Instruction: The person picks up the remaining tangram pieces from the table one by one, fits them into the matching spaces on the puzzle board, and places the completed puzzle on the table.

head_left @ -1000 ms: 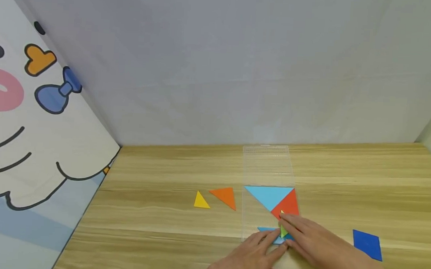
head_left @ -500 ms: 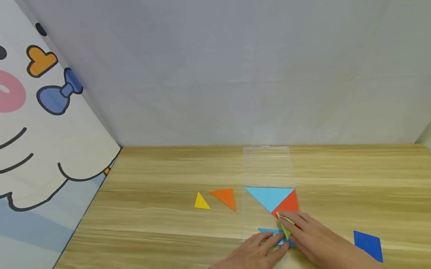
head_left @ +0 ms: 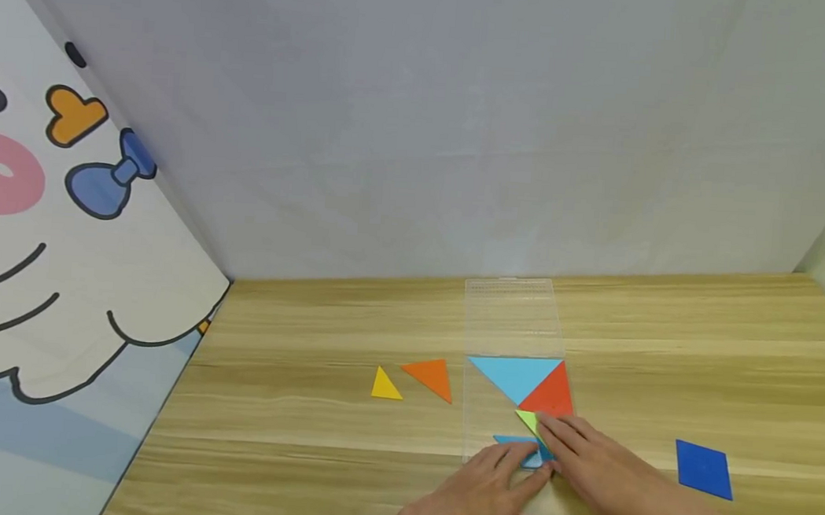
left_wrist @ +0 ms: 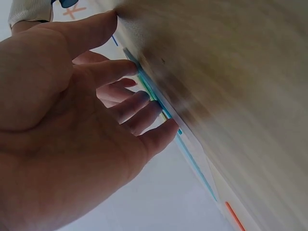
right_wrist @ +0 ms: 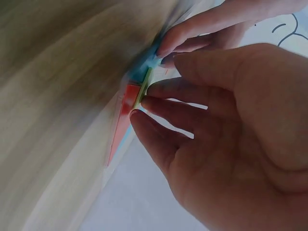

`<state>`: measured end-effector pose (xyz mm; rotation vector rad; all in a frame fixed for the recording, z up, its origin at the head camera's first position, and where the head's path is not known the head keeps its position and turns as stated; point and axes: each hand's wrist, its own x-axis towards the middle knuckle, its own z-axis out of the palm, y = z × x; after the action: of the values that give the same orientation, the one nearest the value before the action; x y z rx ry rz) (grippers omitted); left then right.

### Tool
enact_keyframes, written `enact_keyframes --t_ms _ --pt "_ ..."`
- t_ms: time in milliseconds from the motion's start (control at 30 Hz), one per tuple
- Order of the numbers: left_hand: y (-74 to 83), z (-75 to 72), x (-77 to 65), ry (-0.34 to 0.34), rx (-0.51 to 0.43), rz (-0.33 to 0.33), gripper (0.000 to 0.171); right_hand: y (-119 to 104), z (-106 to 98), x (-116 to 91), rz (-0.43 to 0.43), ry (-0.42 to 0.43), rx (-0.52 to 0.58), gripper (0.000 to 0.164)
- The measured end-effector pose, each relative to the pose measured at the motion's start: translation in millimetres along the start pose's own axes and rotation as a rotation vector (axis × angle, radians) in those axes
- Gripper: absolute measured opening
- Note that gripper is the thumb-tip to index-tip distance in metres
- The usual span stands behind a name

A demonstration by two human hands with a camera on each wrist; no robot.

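Observation:
In the head view, my right hand [head_left: 601, 470] lies with nearly straight fingertips on a small light-green triangle [head_left: 527, 419]. This tangram piece sits just below a red triangle [head_left: 552, 390] and partly over blue pieces; the fingers hide much of it. In the right wrist view, the fingertips meet the green triangle [right_wrist: 142, 89] while the thumb stays apart from it. My left hand [head_left: 472, 493] has extended fingertips on a blue piece [head_left: 511, 439] at the near end of a clear plastic case [head_left: 464, 410]. A light-blue triangle [head_left: 517, 376] lies beside the red one in the case.
Left of the case lie an orange triangle [head_left: 435, 379] and a yellow triangle [head_left: 386, 385]. A dark blue four-sided piece [head_left: 704, 469] is on the wooden table [head_left: 288, 439] to the right. The case's clear lid [head_left: 513, 319] extends toward the back curtain [head_left: 462, 134].
The green triangle has turned under my right fingers, its upper corner shifting left, and more of the red triangle shows. My left hand has stayed nearly still.

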<state>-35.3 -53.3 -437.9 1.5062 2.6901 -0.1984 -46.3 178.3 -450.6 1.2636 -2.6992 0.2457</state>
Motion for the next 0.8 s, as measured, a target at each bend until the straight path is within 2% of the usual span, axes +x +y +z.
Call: enact_keyframes --t_ms 133,267,367,600,700,800 --pt "1.1 1.2 -0.5 0.021 0.003 -0.015 0.059 3.5 0.6 -1.5 -0.045 0.063 0.026 0.043" --pt "1.1 -0.4 0.0 -0.003 0.021 -0.037 0.060 8.3 2.5 -1.0 -0.092 0.099 0.043 0.045" --pt "0.7 -3.0 -0.3 -0.033 0.001 -0.061 0.059 11.7 3.7 -0.4 -0.114 0.103 0.055 0.045" --pt "-1.4 -6.1 -4.7 -0.092 -0.187 -0.109 0.058 15.7 2.5 -1.5 -0.089 0.085 0.132 0.046" --pt "-1.5 -5.8 -5.7 -0.111 -0.184 -0.117 0.058 15.4 0.9 -2.1 -0.063 0.069 0.159 0.048" --pt "-0.5 -5.6 -5.4 -0.103 -0.121 -0.119 0.057 13.8 -1.7 -2.4 -0.021 0.042 0.189 0.050"
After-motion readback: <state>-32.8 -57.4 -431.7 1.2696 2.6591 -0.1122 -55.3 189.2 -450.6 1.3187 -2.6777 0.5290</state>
